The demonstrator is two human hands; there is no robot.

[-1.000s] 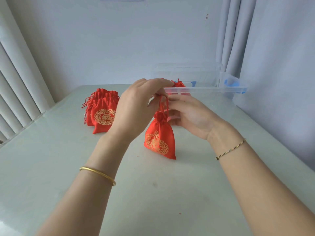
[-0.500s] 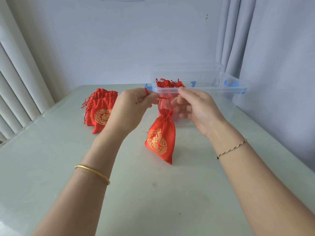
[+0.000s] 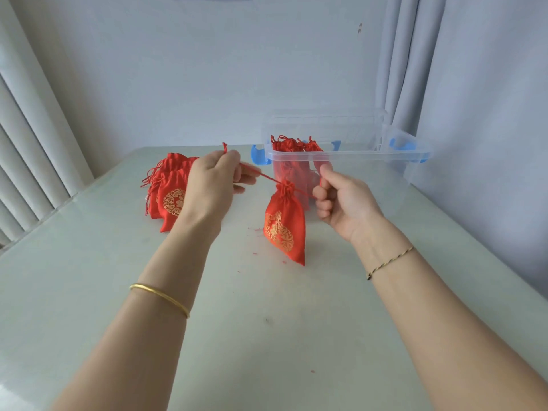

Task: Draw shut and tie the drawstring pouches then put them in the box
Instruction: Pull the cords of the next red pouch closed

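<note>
Pale table [image 3: 267,336], red pouch [image 3: 284,226] betw & below both grips, L hand [image 3: 213,185] & R hand [image 3: 341,200] each clamped on drawstring [image 3: 264,176]

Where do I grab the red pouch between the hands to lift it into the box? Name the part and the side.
Grip the pouch at its gathered neck, coming from above. The neck is cinched into a narrow bunch on top; the body below is wide and soft. The left hand and right hand hold the cords out sideways, leaving the top free.
</note>
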